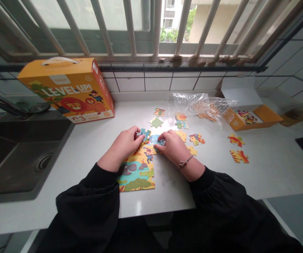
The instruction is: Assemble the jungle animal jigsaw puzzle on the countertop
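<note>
A partly joined jigsaw puzzle [138,183] lies flat on the counter, showing a hippo in water, green bushes and a small figure in blue. At its upper left, my left hand [125,146] is closed, pinching a blue puzzle piece [145,133] between thumb and fingers. My right hand [174,147] is closed too, its thumb and fingertips on a light-blue puzzle piece [159,142] at the puzzle's upper right. Fingers partly hide both pieces, and I cannot tell whether they are locked in. Yellow pieces [181,135] lie just beyond my right hand.
Loose pieces lie behind the puzzle, including a green one [156,122], and others [239,156] at right. Clear plastic bags [204,105] and an open orange box [268,117] stand at the back right. A large orange box [72,93] stands at left, near the dark sink [32,191].
</note>
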`<state>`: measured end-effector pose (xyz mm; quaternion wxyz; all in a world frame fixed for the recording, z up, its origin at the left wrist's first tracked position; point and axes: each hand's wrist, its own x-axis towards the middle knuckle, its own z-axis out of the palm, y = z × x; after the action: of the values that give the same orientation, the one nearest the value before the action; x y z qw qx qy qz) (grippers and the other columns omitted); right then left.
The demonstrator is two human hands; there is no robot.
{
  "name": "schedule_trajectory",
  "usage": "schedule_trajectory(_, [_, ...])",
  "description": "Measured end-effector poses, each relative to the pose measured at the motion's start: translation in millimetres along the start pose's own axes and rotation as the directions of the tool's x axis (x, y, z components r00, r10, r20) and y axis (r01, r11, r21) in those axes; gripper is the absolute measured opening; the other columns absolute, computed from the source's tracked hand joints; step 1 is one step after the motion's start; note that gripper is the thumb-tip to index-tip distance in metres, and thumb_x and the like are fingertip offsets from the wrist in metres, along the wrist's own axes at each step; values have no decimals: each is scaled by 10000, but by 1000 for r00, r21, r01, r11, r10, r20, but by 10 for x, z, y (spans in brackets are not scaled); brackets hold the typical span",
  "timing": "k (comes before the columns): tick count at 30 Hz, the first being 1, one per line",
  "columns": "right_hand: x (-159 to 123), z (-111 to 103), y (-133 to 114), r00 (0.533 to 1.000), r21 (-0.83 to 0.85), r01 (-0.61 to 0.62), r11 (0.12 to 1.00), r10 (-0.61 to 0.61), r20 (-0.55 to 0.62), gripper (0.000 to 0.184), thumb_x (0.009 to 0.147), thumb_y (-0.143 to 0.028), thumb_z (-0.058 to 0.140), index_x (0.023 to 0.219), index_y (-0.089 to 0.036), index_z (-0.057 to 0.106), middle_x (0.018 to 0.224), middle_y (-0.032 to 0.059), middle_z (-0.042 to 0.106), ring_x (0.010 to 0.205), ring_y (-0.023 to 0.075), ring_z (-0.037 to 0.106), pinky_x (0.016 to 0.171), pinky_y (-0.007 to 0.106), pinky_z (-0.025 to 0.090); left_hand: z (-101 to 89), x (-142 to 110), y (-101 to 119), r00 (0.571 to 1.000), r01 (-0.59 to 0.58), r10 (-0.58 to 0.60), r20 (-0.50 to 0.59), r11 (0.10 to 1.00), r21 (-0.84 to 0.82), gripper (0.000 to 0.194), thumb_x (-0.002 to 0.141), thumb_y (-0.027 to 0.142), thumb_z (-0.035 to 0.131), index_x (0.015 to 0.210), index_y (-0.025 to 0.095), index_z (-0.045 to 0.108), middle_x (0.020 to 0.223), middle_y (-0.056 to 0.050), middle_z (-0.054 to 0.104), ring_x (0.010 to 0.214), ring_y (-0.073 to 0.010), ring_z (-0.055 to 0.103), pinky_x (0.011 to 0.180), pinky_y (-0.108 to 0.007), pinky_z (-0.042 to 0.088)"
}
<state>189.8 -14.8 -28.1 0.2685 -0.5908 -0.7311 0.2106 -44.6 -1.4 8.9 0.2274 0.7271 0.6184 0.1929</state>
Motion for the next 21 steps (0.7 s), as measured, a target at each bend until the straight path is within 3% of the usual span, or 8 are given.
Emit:
schedule_trajectory(6, [-1, 27, 21, 999, -6, 29, 1000, -29, 21, 207, 867, -265, 919, 986, -214, 758, 1058, 58, 642, 909, 208, 646, 915, 375, 551, 24, -9, 6, 999, -28, 26, -28, 997, -74, 183, 1008, 416, 670, 1047, 237, 660, 757, 3, 694, 677, -207, 631, 663, -333, 402])
schedule_trajectory(9, [8, -20, 31, 998, 36, 58, 998, -58, 6, 165, 908, -276, 867, 1008, -222, 748, 1063, 59, 658, 917, 209, 657, 914, 375, 548, 43, -12, -7, 1000, -10, 9, -6, 981, -195, 232, 1013, 456, 666, 1100, 241, 649, 773, 0, 713, 657, -201, 646, 636, -326, 435])
schedule_trajectory(11, [20, -74, 32, 998, 122, 68, 990, -66, -16, 119, 983, -300, 779, 1071, -229, 741, 1045, 50, 683, 875, 193, 661, 895, 367, 551, 54, -17, -5, 999, 18, -3, 48, 949, -314, 268, 1029, 485, 645, 1143, 243, 637, 788, -5, 735, 626, -192, 646, 612, -320, 461])
schedule_trajectory(13, [31, -127, 30, 999, 255, 47, 966, -41, -27, 188, 1048, -377, 700, 1168, -234, 724, 1049, 43, 720, 786, 167, 655, 842, 355, 561, 71, -26, 10, 995, 23, 17, 94, 911, -411, 295, 1041, 510, 635, 1167, 244, 629, 793, -8, 745, 618, -185, 646, 599, -310, 476])
schedule_trajectory(17, [45, -193, 24, 999, 513, -22, 858, 1, 42, 360, 1029, -539, 708, 1222, -236, 684, 1082, 48, 767, 684, 142, 657, 701, 323, 571, 125, -51, 60, 976, -36, 150, 159, 829, -559, 340, 1043, 538, 658, 1209, 243, 627, 820, -12, 750, 739, -200, 717, 670, -310, 537])
schedule_trajectory(19, [53, -238, 38, 996, 562, -39, 826, -10, 83, 326, 1017, -518, 710, 1170, -230, 691, 990, 31, 764, 692, 153, 672, 676, 310, 569, 144, -64, 85, 961, -47, 196, 195, 811, -582, 351, 1051, 531, 654, 1248, 241, 634, 841, -14, 755, 781, -209, 742, 712, -329, 572])
schedule_trajectory(21, [64, -316, 79, 992, 549, -74, 833, 4, 127, 292, 1019, -459, 689, 1181, -217, 709, 900, 16, 749, 697, 163, 676, 674, 304, 565, 138, -73, 108, 961, -76, 203, 189, 849, -524, 358, 1044, 490, 679, 1291, 233, 654, 868, -19, 766, 797, -211, 747, 740, -347, 594])
